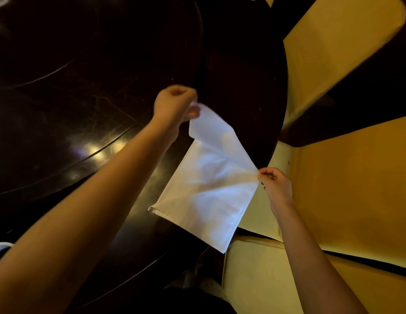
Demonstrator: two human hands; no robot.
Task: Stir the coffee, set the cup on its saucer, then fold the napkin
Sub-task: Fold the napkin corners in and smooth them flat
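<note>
A white cloth napkin hangs stretched over the near right edge of the dark round table. My left hand pinches its far corner, lifted above the tabletop so the cloth curls under the fingers. My right hand pinches the right corner, just past the table's rim. The napkin's lower part droops down beyond the table edge. No cup, saucer or spoon shows in this view.
Yellow upholstered chairs stand to the right: one chair back at the top right, another chair close to my right hand. A pale seat cushion lies below the napkin. The glossy tabletop reflects a light at the left.
</note>
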